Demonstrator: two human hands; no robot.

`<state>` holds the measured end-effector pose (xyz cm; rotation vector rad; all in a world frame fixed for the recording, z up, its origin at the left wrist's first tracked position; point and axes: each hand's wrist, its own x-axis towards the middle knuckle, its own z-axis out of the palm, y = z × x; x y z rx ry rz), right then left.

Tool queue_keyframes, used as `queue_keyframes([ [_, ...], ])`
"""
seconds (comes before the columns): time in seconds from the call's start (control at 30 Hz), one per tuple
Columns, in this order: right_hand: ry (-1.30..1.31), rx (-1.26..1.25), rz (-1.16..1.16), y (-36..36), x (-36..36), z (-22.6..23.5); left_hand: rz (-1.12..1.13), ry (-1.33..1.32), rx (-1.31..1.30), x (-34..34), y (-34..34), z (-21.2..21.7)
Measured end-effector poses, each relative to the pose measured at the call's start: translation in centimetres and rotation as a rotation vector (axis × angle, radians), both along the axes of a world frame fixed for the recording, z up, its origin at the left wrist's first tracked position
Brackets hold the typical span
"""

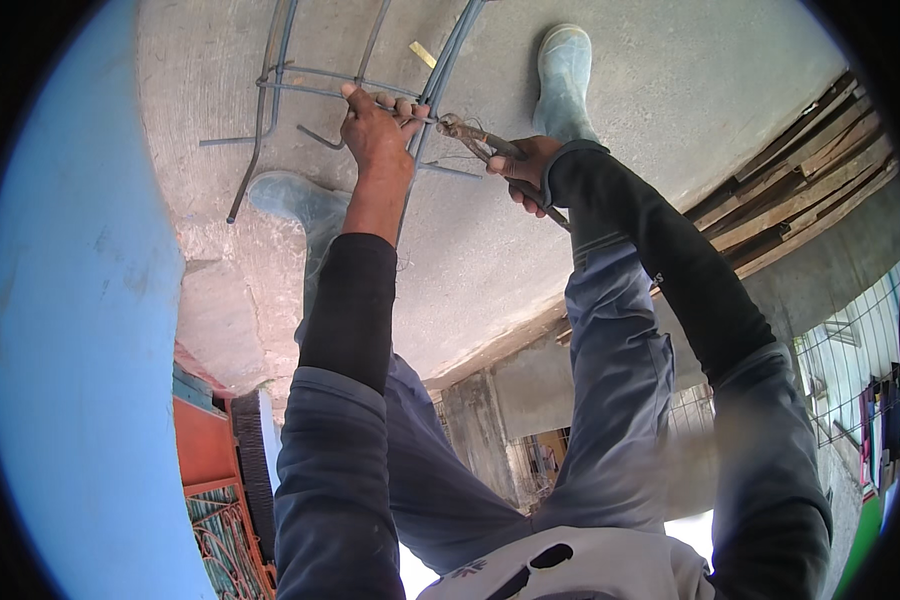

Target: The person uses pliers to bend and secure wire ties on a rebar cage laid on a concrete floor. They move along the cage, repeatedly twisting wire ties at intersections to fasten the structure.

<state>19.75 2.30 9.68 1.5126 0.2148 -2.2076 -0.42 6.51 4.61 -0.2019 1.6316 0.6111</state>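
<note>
My left hand (378, 135) is closed around a thin steel bar of a rebar frame (270, 100), close to where it crosses the bundled long bars (448, 58). My right hand (530, 172) grips the handles of a pair of rusty pincers (478, 136). Their jaws are up against the crossing of the bars, just right of my left fingertips. Fine loose wire curls around the pincers' head. Whether the jaws bite on wire there is too small to tell.
My boots, the left one (295, 195) and the right one (565, 75), stand on a concrete floor (670, 110). Long wooden boards (810, 175) lie stacked at the right. A light blue wall (80, 300) rises at the left. A yellowish strip (423, 53) lies by the long bars.
</note>
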Motion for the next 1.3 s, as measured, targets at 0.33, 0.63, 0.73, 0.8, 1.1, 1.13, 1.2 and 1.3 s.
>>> queue_keyframes([
  [0.33,0.144,-0.295,-0.47,-2.3,-0.1,1.4,-0.06,-0.061,0.0,-0.4,0.3,0.2],
  [0.63,-0.247,0.866,0.957,0.8,-0.1,4.2,-0.006,-0.059,0.025,-0.1,-0.7,-0.8],
  [0.73,-0.261,1.055,1.214,-1.1,1.6,2.0,-0.011,-0.064,0.037,-0.3,-0.7,-0.8],
  [0.8,-0.261,1.081,1.169,-1.8,2.1,0.5,-0.023,-0.08,0.038,-0.2,-0.5,-0.6],
  [1.1,-0.031,-0.179,-0.198,-3.9,0.7,0.0,-0.099,-0.101,-0.011,-0.9,-0.3,-0.3],
  [1.13,0.054,-0.246,-0.352,-4.4,0.6,0.3,-0.102,-0.108,-0.015,-0.8,0.0,-0.3],
  [1.2,0.2,-0.412,-0.704,-5.3,0.1,1.2,-0.103,-0.104,-0.024,-0.7,0.2,-0.1],
  [1.3,0.187,-0.378,-0.733,-4.9,-0.2,2.0,-0.09,-0.093,-0.026,-0.6,0.1,0.0],
])
